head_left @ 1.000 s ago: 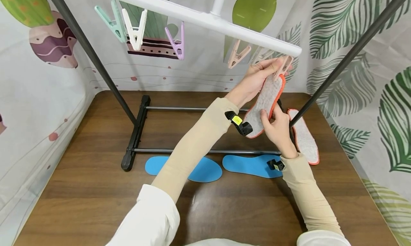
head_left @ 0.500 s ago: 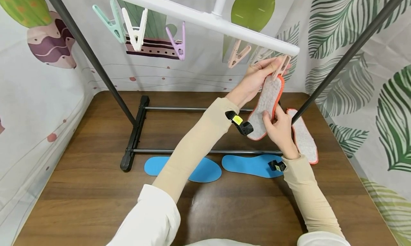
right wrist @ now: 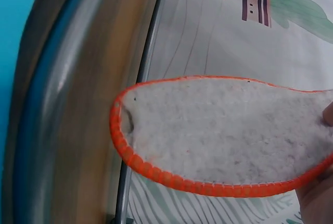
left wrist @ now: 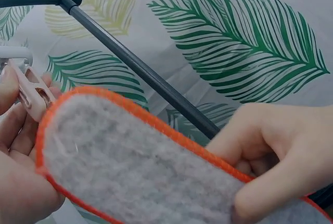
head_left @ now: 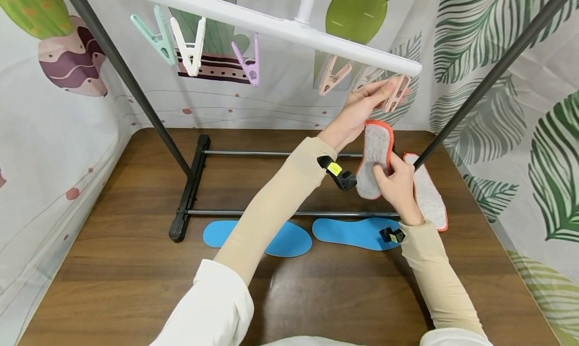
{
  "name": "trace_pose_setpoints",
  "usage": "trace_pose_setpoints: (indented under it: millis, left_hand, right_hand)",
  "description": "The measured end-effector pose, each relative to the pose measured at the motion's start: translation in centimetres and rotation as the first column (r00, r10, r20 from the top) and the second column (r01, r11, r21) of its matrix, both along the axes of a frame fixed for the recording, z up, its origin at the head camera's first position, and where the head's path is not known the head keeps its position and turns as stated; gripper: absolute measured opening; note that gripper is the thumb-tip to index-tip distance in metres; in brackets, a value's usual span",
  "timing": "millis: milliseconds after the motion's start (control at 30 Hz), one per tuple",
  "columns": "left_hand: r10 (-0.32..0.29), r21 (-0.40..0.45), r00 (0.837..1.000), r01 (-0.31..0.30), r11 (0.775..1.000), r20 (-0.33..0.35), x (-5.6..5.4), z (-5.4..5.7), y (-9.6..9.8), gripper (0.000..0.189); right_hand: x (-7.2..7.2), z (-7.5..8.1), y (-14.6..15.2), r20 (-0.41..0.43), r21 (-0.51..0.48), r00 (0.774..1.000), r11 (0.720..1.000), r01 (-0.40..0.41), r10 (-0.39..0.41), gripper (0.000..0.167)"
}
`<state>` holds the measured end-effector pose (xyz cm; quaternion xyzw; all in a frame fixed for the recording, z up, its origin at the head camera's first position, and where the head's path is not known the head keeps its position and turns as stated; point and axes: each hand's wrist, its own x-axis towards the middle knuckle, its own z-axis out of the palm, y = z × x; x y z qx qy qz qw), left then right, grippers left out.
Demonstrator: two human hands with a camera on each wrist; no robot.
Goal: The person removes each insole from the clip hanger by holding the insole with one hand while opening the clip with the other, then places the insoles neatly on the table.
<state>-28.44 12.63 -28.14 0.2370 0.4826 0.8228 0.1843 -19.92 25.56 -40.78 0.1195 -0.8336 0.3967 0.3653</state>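
Note:
My left hand [head_left: 355, 110] pinches a pale pink clothespin [head_left: 390, 105] at the right end of the white hanger bar [head_left: 271, 26]. Below it, a grey felt insole [head_left: 376, 140] with orange edging is held by my right hand [head_left: 398, 185], thumb on the face and fingers behind. In the head view the insole's top edge is a little lower than the clothespin's tip, apart from it. The left wrist view has the insole [left wrist: 130, 146] large in front, beside the clothespin [left wrist: 36, 108]. Its wide lower end fills the right wrist view.
A matching grey insole [head_left: 429, 198] lies at the right, by the rack's dark post [head_left: 497, 70]. Two blue insoles [head_left: 289, 239] lie along the front rail [head_left: 253, 212]. Mint [head_left: 166, 49], white [head_left: 193, 62], purple [head_left: 252, 74] and other clothespins hang from the bar.
The grey insole, whose top was at the clothespin's tip, has dropped below and away from it, turning more upright in my right hand. My left hand stays at the clothespin.

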Motion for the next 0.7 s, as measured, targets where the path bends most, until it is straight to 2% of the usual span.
trace_pose_setpoints:
  millis: [167,400,533,700]
  left_hand:
    - [0.012,-0.046,1.000,-0.012,0.999,0.003,0.2,0.1,0.1,0.035]
    - [-0.023,-0.061,0.997,0.027,0.998,0.073,0.4,0.2,0.1,0.036]
    - [-0.085,-0.013,0.992,0.087,0.996,0.091,0.4,0.2,0.2,0.038]
    - [-0.178,0.048,0.983,0.176,0.983,0.047,0.4,0.2,0.4,0.041]
  right_hand:
    - [0.0,0.2,0.1,-0.033,-0.018,0.999,1.000,0.010,-0.011,0.015]
    - [-0.1,0.2,0.3,-0.106,-0.018,0.994,0.999,0.040,-0.041,0.017]
    - [-0.3,0.3,0.8,-0.172,-0.057,0.982,0.996,0.065,-0.074,0.014]
    - [-0.2,0.7,1.8,-0.216,-0.161,0.970,0.984,0.080,-0.114,0.015]
